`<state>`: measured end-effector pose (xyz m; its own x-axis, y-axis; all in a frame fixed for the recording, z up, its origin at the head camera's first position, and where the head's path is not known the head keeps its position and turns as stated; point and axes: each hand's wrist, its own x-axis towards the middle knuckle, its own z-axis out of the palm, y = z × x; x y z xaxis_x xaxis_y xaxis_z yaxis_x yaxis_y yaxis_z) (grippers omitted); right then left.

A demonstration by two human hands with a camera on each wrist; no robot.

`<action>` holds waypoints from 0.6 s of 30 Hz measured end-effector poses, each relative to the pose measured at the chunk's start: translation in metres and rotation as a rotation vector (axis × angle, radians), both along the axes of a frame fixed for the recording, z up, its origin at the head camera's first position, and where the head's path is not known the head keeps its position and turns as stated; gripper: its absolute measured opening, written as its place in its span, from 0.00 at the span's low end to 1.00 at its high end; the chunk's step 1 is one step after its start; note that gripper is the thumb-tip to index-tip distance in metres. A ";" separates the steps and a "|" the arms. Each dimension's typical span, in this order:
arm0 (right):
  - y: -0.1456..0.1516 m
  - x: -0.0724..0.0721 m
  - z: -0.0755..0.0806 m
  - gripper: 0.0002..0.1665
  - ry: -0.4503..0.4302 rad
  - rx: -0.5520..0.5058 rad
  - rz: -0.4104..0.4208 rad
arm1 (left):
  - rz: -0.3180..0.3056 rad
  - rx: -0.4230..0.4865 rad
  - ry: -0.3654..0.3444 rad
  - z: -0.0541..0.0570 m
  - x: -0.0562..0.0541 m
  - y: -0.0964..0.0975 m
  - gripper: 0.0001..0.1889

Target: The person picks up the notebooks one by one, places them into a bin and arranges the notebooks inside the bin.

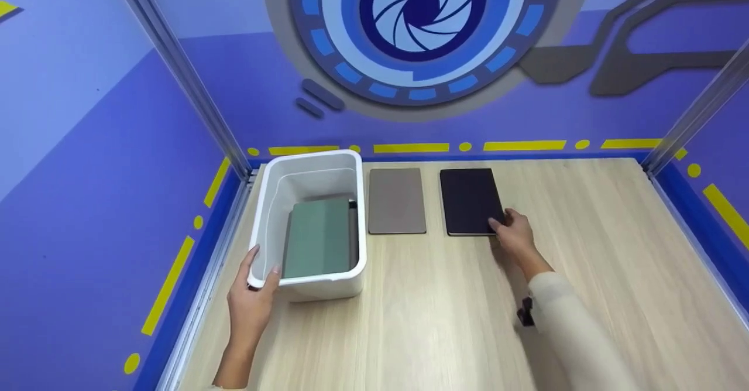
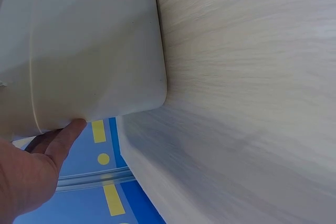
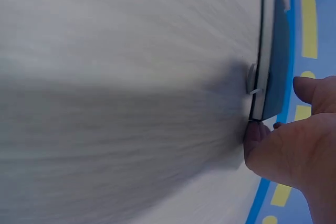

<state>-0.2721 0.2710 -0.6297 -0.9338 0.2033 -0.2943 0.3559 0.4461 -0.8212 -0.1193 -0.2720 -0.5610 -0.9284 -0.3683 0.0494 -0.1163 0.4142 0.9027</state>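
Black book (image 1: 471,201): flat on the table (image 1: 409,321), to the right of the bin (image 1: 322,290), the farther of two books on that side. We find the right hand (image 1: 515,236) at its near right corner: fingertips against the right edge, thumb over the cover. From the right wrist we see a gap between thumb and cover, so we record the fingers as parted, not pinching.

Grey book (image 1: 397,201): just right of the bin, between it and the black book. Green book (image 1: 319,236): lying inside the bin, another book's edge (image 1: 353,236) showing beside it. We note the left hand (image 1: 250,303) gripping the bin's near left corner, thumb over the rim. Blue wall (image 1: 234,75) behind the bin.
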 end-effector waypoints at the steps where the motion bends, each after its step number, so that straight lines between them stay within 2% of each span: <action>1: -0.002 -0.003 0.000 0.48 0.003 0.024 -0.002 | 0.001 -0.002 0.000 0.000 0.000 0.000 0.35; 6: -0.014 -0.016 0.005 0.54 0.003 0.136 -0.006 | 0.004 -0.013 0.003 0.001 -0.001 0.000 0.35; 12: -0.020 -0.024 0.002 0.58 -0.039 0.359 0.082 | 0.009 -0.037 0.007 0.000 -0.003 0.002 0.35; 18: -0.019 -0.030 0.003 0.58 -0.093 0.401 0.133 | 0.016 -0.035 -0.003 -0.001 -0.002 0.003 0.35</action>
<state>-0.3017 0.2519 -0.6263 -0.9328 0.1988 -0.3005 0.3383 0.7705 -0.5403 -0.1212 -0.2692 -0.5616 -0.9226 -0.3811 0.0595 -0.1258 0.4431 0.8876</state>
